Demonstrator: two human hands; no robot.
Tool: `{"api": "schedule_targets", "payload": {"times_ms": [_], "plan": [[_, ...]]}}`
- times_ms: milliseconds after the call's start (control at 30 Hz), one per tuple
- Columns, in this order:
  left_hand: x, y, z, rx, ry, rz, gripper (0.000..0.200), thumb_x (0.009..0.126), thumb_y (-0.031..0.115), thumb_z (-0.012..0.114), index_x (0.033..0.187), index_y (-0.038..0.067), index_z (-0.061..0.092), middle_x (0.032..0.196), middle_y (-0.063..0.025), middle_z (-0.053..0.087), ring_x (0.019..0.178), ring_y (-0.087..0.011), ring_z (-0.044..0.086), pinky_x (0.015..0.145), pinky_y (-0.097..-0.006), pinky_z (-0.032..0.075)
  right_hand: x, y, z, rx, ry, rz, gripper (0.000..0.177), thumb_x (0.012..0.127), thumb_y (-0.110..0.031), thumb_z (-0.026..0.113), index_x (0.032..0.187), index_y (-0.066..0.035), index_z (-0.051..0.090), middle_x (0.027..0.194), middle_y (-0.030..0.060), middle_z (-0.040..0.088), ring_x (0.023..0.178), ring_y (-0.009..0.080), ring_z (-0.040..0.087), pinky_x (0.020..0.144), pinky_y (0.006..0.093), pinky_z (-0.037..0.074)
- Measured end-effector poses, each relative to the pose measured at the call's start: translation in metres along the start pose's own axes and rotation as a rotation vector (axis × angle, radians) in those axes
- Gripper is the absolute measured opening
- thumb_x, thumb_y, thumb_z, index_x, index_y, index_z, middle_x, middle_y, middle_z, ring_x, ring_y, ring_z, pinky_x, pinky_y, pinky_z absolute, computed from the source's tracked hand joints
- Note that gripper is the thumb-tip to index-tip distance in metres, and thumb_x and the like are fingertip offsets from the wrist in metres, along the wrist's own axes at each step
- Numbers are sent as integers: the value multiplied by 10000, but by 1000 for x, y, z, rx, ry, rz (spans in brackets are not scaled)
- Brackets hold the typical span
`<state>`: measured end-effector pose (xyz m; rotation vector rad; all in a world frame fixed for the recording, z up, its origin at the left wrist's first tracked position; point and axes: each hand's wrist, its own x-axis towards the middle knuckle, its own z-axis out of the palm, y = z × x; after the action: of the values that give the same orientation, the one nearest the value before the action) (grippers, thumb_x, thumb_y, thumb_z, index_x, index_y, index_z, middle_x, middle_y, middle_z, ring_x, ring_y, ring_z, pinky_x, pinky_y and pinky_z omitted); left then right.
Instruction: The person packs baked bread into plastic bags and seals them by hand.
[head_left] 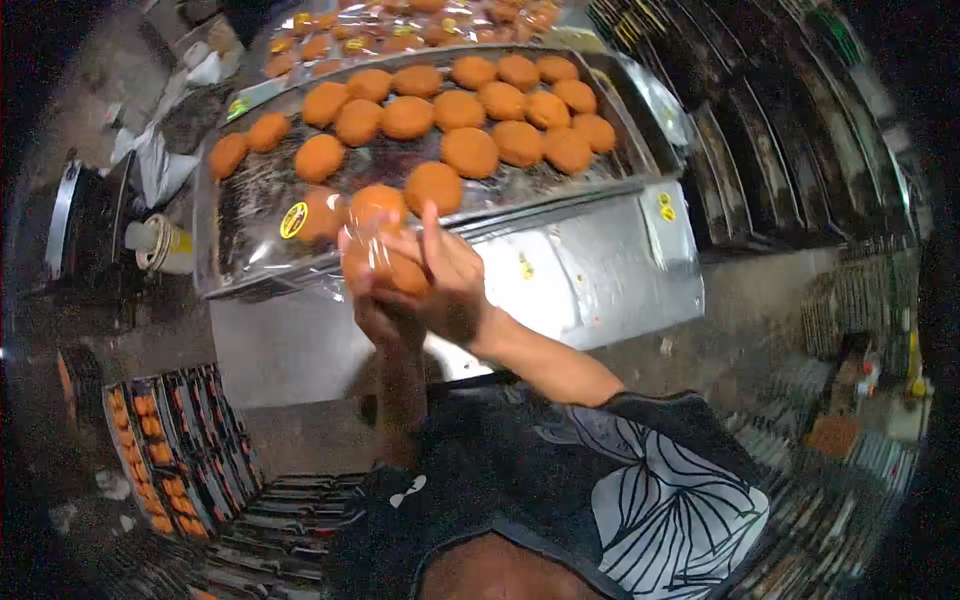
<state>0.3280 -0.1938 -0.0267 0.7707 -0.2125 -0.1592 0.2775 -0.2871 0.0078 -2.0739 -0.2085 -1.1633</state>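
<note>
Both of my hands are together in front of the tray, closed around round orange-brown buns in a clear plastic bag. The bag stretches up and left over the tray and carries a yellow oval label. My left hand cups the buns from below, its fingers partly hidden. On the right side my right hand presses against them, thumb pointing up. Several loose buns lie on the dark metal tray just beyond my hands.
The tray sits on a shiny metal table. Bagged buns lie behind it. Dark trays are stacked at the right. A rack of bun-filled trays stands lower left, near a white and yellow bucket.
</note>
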Motion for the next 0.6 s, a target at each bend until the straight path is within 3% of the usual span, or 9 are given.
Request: {"api": "schedule_targets", "payload": {"times_ms": [67, 133, 200, 267, 400, 467, 533, 567, 600], "plan": [[-9, -13, 26, 137, -54, -23, 542, 846, 254, 360, 1312, 65, 159, 1293, -174, 321, 1161, -266, 367, 1017, -422, 207, 5, 12, -21, -62, -101, 52, 984, 624, -377, 706, 1253, 125, 140, 977, 110, 595, 866, 267, 570, 742, 328, 456], [-14, -9, 59, -337, 56, -166, 529, 837, 236, 373, 1310, 84, 191, 1274, -166, 348, 1141, -267, 390, 994, -403, 248, -17, 19, -42, -81, -86, 51, 1021, 624, -376, 709, 1261, 121, 86, 956, 126, 597, 810, 265, 586, 716, 329, 466], [-17, -18, 90, -173, 172, -108, 536, 831, 355, 353, 1258, 36, 302, 1236, -153, 403, 1116, -255, 411, 974, -398, 282, -33, 27, -61, -157, -178, 180, 1061, 632, -374, 708, 1261, 123, 14, 943, 140, 598, 783, 257, 598, 709, 334, 467], [-26, -21, 98, -138, 184, -187, 516, 829, 362, 362, 1224, 30, 343, 1189, -154, 438, 1076, -254, 444, 938, -387, 322, -19, 35, -64, -38, 47, 270, 1057, 649, -348, 708, 1261, 115, -19, 952, 151, 596, 832, 270, 593, 722, 338, 468], [-27, -28, 118, -106, 163, -333, 488, 826, 374, 380, 1155, 17, 425, 1093, -155, 509, 998, -252, 511, 867, -364, 401, -27, 42, -93, -16, -101, 169, 1028, 650, -237, 719, 1268, 100, -30, 949, 165, 593, 879, 289, 576, 750, 344, 456], [-26, -40, 96, -151, 131, -445, 419, 833, 346, 383, 1085, 22, 467, 1035, -134, 530, 934, -231, 531, 777, -301, 446, -32, 48, -96, 100, -205, 54, 1016, 645, -194, 723, 1271, 97, -21, 949, 162, 594, 899, 295, 568, 768, 343, 448], [-35, -75, 61, -284, -363, -473, 409, 828, 361, 394, 1055, 31, 476, 976, -109, 552, 820, -204, 552, 674, -252, 466, -39, 42, -94, -3, -49, 306, 986, 630, -128, 720, 1283, 81, 12, 967, 151, 592, 948, 290, 547, 814, 341, 426], [-36, -69, 76, -291, -365, -471, 409, 828, 361, 394, 1055, 31, 476, 976, -109, 552, 820, -204, 552, 674, -252, 466, -21, 33, -96, -48, -31, 372, 970, 628, -114, 715, 1288, 75, 31, 959, 147, 594, 977, 281, 531, 820, 338, 424], [-36, -60, 92, -237, -173, -519, 418, 815, 370, 417, 1051, 31, 482, 947, -101, 559, 790, -193, 555, 651, -248, 466, -17, 34, -92, -45, -32, 312, 985, 626, -123, 719, 1288, 75, 17, 1027, 164, 561, 976, 294, 526, 807, 345, 432]]}}
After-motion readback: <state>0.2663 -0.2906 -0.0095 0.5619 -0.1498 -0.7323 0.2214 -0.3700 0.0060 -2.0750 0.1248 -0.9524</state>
